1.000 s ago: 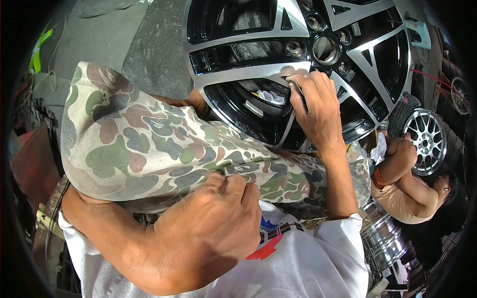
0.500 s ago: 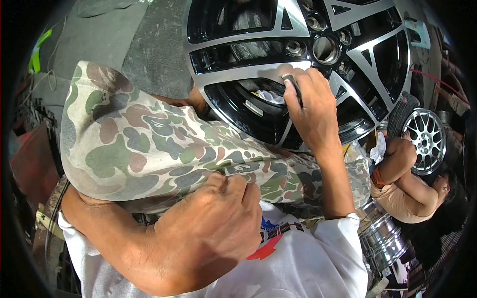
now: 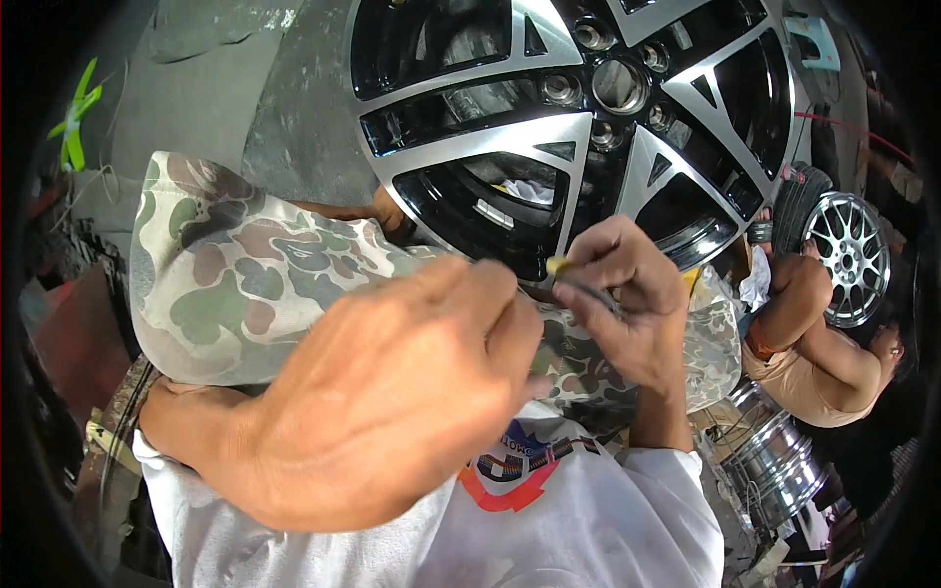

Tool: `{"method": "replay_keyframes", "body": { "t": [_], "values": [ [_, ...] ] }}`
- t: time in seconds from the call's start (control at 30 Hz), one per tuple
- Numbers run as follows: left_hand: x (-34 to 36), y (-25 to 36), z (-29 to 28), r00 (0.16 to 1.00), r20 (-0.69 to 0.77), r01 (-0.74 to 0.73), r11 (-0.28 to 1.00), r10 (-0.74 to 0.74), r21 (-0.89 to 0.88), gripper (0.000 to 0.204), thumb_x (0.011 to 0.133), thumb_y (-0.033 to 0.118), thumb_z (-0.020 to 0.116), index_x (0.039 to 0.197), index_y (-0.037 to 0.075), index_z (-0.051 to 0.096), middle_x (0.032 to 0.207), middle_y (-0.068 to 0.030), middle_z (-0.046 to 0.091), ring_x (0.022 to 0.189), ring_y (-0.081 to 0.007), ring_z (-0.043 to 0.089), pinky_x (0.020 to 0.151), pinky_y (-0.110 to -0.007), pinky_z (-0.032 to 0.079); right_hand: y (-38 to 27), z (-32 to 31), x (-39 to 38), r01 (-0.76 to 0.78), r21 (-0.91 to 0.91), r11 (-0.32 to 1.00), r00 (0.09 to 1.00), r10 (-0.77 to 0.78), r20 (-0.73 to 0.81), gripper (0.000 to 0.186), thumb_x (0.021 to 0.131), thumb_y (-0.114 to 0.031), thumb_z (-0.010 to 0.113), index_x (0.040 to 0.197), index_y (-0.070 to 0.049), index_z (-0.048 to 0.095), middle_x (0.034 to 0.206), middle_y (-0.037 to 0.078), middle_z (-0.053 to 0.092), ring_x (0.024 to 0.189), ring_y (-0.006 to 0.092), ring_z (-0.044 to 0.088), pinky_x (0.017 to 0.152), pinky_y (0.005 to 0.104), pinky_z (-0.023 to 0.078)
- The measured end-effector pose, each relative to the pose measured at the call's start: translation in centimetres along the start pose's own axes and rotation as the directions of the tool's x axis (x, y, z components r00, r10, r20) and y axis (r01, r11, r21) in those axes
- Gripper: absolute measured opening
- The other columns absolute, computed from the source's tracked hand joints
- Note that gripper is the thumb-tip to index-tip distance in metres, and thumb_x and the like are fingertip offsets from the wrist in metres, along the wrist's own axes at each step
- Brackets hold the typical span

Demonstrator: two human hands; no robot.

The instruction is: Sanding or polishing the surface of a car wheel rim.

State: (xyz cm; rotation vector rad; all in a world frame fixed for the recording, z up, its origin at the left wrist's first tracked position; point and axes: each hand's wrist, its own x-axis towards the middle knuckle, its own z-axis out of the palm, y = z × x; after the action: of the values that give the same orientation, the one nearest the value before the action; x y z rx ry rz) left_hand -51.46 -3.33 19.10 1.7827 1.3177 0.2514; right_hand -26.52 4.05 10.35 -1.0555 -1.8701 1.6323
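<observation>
A black and silver alloy wheel (image 3: 469, 150) lies face up in front of my camouflage-trousered legs (image 3: 230, 284). Just off its near edge, my right hand (image 3: 637, 299) pinches a small dark strip (image 3: 586, 288), perhaps folded sandpaper. A yellowish bit (image 3: 557, 266) shows at the strip's end, by the fingertips. My left hand (image 3: 412, 382) is raised over my lap, nearer to me, its back toward the view and its fingers curled in. Whatever those fingers hold, if anything, is hidden.
At the right, another person (image 3: 818, 377) crouches beside a silver multi-spoke wheel (image 3: 848, 257) and a dark tyre (image 3: 799, 211). Shiny rims (image 3: 779, 461) stand below them. A light blue stool (image 3: 816, 44) is at the far right, a bright green object (image 3: 76, 118) at the far left.
My right hand has come off the wheel's spoke and back toward me, still pinching the dark strip. My left hand has risen and moved toward the right hand. The view has shifted slightly.
</observation>
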Motion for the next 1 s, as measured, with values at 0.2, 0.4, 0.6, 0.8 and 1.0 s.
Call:
{"method": "replay_keyframes", "body": {
  "t": [0.2,0.4,0.6,0.8,1.0],
  "values": [
    [0.8,-0.5,-0.1,0.986,-0.167,-0.048,0.973,0.01,-0.224,0.034,0.088,0.011,0.089,0.114,-0.004,0.072,0.097,-0.0161,0.07,0.083,-0.0339,0.072,0.071,-0.04,0.057,-2.9,0.6,-1.4,0.121,-0.005,0.993,0.991,-0.12,0.053,0.022,0.079,-0.001,0.094,0.098,0.0,0.084,0.102,0.012,0.077,0.092,0.0225,0.077,0.079,0.0324,0.062],
    [1.6,-0.9,0.5,0.954,-0.285,-0.183,0.933,0.093,-0.309,0.024,0.088,0.0,0.085,0.109,-0.005,0.075,0.089,-0.0167,0.074,0.079,-0.0307,0.075,0.07,-0.037,0.058,-2.5,0.5,-3.2,0.047,0.197,0.979,0.999,-0.051,0.016,0.017,0.085,0.005,0.088,0.101,0.003,0.084,0.11,0.016,0.077,0.099,0.0223,0.076,0.084,0.0323,0.062],
    [2.0,-0.9,0.9,0.948,-0.316,-0.088,0.914,-0.046,-0.396,0.026,0.088,0.006,0.088,0.108,-0.007,0.077,0.097,-0.017,0.08,0.085,-0.0223,0.079,0.081,-0.034,0.064,-1.8,2.5,-3.5,0.096,0.449,0.888,0.976,0.004,-0.216,0.016,0.093,0.009,0.082,0.105,0.004,0.073,0.123,0.017,0.072,0.106,0.0199,0.073,0.091,0.0329,0.06],
    [2.0,-0.8,1.2,0.949,-0.293,-0.052,0.863,-0.113,-0.503,0.022,0.094,0.006,0.084,0.112,-0.007,0.08,0.098,-0.0165,0.081,0.087,-0.0183,0.079,0.08,-0.032,0.064,-1.8,3.4,-2.7,0.088,0.472,0.877,0.968,0.037,-0.249,0.018,0.093,0.006,0.084,0.095,0.002,0.068,0.118,0.015,0.07,0.107,0.0159,0.069,0.093,0.0301,0.056],
    [1.9,-0.6,0.9,0.958,-0.284,-0.109,0.85,-0.049,-0.515,0.015,0.097,0.005,0.081,0.108,-0.004,0.082,0.097,-0.0151,0.081,0.082,-0.0161,0.077,0.073,-0.03,0.061,-1.3,3.8,-2.5,0.187,0.528,0.829,0.962,-0.046,-0.268,0.024,0.093,0.007,0.084,0.104,-0.002,0.064,0.111,0.011,0.069,0.102,0.0128,0.067,0.09,0.0293,0.055]
  ]
}}
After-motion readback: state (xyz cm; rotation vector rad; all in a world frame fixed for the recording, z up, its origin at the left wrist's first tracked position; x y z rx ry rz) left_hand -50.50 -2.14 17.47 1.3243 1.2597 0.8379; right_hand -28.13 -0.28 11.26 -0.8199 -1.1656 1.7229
